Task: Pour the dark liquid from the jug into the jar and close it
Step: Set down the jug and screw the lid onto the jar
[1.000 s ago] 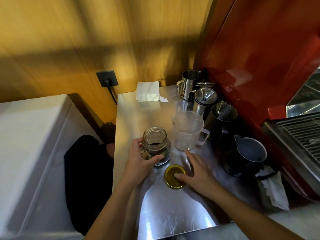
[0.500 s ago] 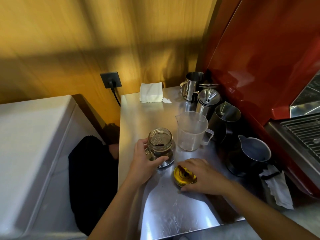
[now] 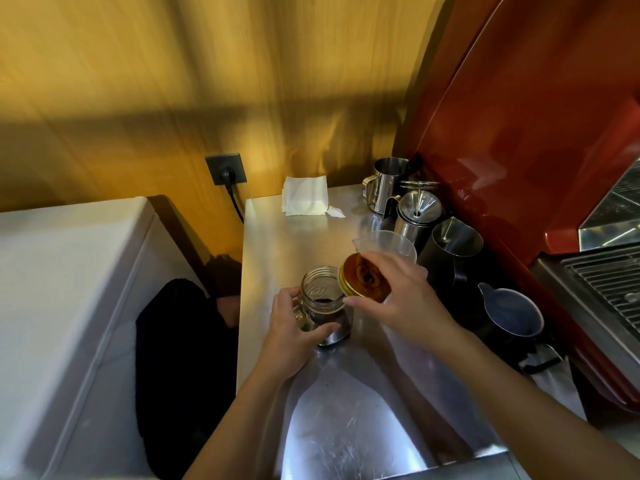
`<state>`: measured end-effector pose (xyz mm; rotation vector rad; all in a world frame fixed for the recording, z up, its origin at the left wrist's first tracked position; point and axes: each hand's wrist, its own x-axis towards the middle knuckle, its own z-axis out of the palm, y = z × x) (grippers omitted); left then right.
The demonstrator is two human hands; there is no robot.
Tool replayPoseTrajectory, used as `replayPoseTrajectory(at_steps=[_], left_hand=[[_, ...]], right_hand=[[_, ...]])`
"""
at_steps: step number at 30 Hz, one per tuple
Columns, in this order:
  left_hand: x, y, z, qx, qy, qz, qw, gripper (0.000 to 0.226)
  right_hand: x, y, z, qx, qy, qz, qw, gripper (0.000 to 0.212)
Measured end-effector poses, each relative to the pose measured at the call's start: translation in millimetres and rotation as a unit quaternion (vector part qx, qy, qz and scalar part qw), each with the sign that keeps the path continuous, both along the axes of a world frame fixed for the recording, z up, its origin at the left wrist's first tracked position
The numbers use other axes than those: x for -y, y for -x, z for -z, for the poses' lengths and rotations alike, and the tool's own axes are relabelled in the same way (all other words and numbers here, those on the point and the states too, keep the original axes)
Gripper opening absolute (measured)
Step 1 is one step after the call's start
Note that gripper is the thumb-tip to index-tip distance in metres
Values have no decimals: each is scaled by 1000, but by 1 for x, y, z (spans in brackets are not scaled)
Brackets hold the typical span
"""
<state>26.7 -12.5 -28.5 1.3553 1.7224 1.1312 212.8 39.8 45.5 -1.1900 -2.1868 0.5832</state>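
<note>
A glass jar (image 3: pixel 320 295) with a handle stands on the steel counter (image 3: pixel 346 420), with dark liquid in its lower part and its mouth uncovered. My left hand (image 3: pixel 294 327) grips the jar around its body. My right hand (image 3: pixel 401 299) holds the gold lid (image 3: pixel 363 281) tilted, its inner face toward me, just right of and slightly above the jar's rim. The clear plastic jug (image 3: pixel 388 242) stands behind my right hand, looking empty and partly hidden by it.
Steel pitchers (image 3: pixel 384 181), a funnel-topped can (image 3: pixel 417 213), a black pitcher (image 3: pixel 453 251) and a dark spouted jug (image 3: pixel 512 315) crowd the counter's right side beside a red machine (image 3: pixel 536 133). A folded white napkin (image 3: pixel 304 195) lies at the back. A white appliance (image 3: pixel 62 299) stands left.
My right hand picked the gold lid up off the counter and carried it up and left to the jar's rim. My left hand stayed on the jar.
</note>
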Motion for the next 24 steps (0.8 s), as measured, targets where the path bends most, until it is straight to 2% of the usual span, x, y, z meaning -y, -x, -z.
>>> replayPoseTrajectory(at_steps=[5,17,24], left_hand=[[0,0,3,-6,-13,-1,1000,71],[0,-1,4,-13,-19,-6,1000,71],[0,0,6,-20,-22,-4,1000,67]], right_hand=[[-3,28,11,66,-43,-56,995,75],[-27,39,7,191,-23,-156,969,74],[-41,42,-11,268,-13,-224,937,73]])
